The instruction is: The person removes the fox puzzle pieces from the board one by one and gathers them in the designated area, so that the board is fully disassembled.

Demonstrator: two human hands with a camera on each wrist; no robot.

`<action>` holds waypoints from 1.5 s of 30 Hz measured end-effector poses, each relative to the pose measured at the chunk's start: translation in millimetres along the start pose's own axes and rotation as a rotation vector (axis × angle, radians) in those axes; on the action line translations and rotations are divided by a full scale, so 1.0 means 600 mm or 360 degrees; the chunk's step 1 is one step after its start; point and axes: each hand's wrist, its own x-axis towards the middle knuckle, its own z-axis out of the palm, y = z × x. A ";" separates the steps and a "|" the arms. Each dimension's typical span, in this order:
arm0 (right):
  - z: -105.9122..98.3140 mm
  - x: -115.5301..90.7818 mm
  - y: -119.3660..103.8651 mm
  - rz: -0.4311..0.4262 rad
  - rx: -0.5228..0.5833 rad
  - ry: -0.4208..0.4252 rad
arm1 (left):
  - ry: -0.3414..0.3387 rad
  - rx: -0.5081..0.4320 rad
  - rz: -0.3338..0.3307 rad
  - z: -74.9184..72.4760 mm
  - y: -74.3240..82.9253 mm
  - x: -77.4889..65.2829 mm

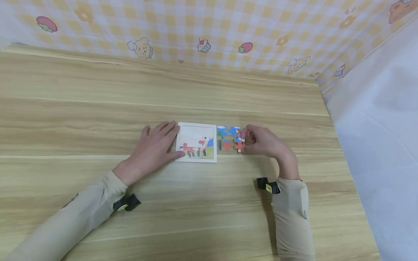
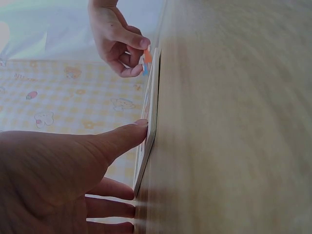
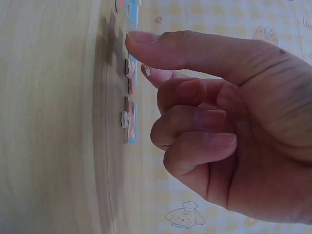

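Observation:
A square puzzle board (image 1: 196, 134) with a pale rim lies flat on the table. Several pieces fill its lower and right parts, forming part of an animal picture. My left hand (image 1: 153, 150) holds the board's left side steady with spread fingers, the thumb (image 2: 129, 134) resting on its near-left corner. Just right of the board, loose puzzle pieces (image 1: 226, 145) in blue, red and green lie close together. Over their right end, my right hand (image 1: 264, 141) pinches an orange-and-blue puzzle piece (image 2: 146, 61) between thumb and fingertips; its other fingers are curled.
The wood-grain table (image 1: 196, 217) extends around the board. Behind it hangs a yellow checked cloth (image 1: 179, 32) with cartoon prints. White cloth (image 1: 382, 108) borders the right edge. Each sleeve carries a black wrist camera (image 1: 262, 183) close above the tabletop.

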 end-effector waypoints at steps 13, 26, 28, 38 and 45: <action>0.008 0.006 -0.001 -0.0050 0.0032 -0.0042 | -0.0010 -0.0007 0.0003 -0.001 -0.001 0.001; 0.012 0.007 -0.003 -0.0059 -0.0011 -0.0048 | 0.0034 -0.0003 0.0017 -0.001 0.000 -0.002; 0.012 0.007 -0.003 -0.0065 -0.0021 -0.0038 | 0.0039 -0.0002 0.0017 -0.002 -0.001 -0.002; 0.013 0.008 -0.005 -0.0045 -0.0026 -0.0021 | 0.0035 0.0001 0.0014 -0.001 -0.001 -0.001; 0.011 0.007 -0.006 -0.0033 -0.0038 -0.0010 | 0.0036 0.0003 0.0021 -0.001 -0.001 -0.002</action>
